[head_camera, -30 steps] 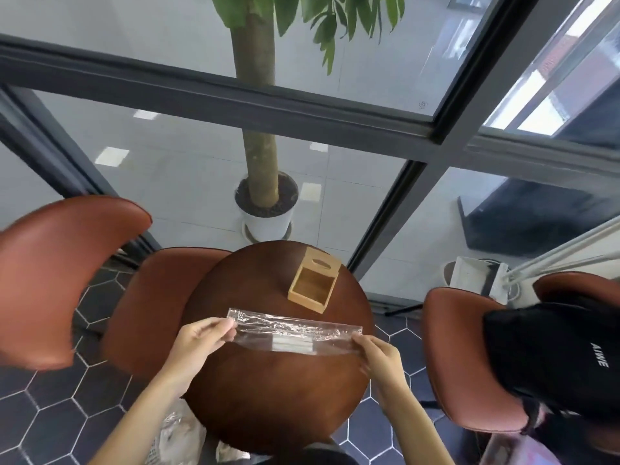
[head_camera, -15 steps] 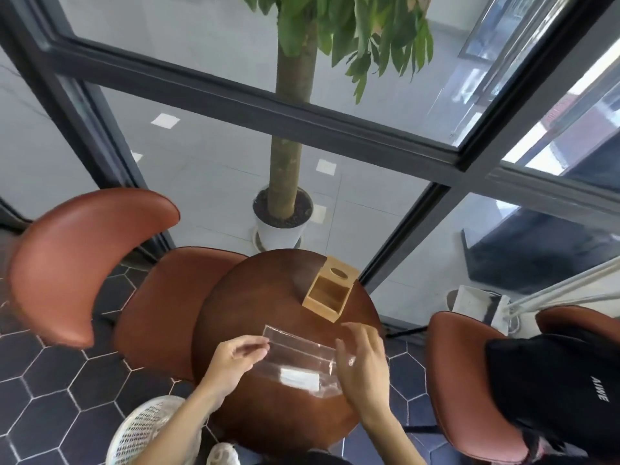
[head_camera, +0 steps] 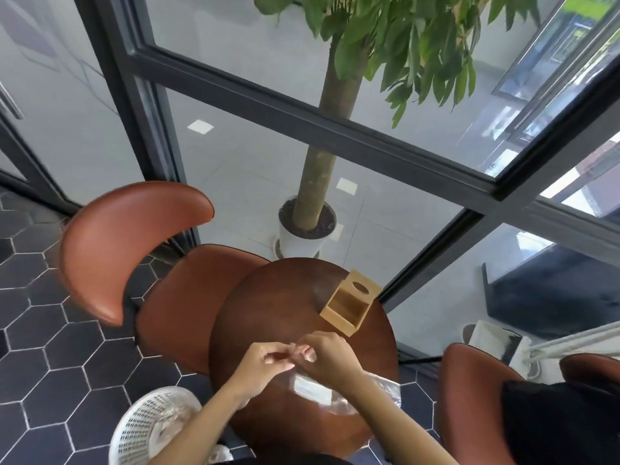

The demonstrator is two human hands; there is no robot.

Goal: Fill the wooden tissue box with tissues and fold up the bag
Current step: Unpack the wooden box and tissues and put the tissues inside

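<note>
Clear plastic bag [head_camera: 339,391] lies flat on the round brown counter [head_camera: 268,317], running from both grips back under the right forearm toward the near-right rim. Left hand [head_camera: 265,364] and right hand [head_camera: 330,355] meet over the counter's middle, fingertips [head_camera: 303,352] touching, both grips narrow and pinched on the bag's far-left end. How much film sits between the fingers is too blurred to tell.

Wooden tissue box [head_camera: 350,302] stands beyond the right grip, apart from it, near the counter's far-right edge. Its open side faces the hands and the inside looks empty; the oval slot is on the panel behind.

White mesh basket [head_camera: 151,427] sits on the floor, below and left of the left forearm. Brown chair [head_camera: 134,250] is left of the left grip, its seat tucked against the counter. Potted tree [head_camera: 308,229] stands behind the glass, past the box.
</note>
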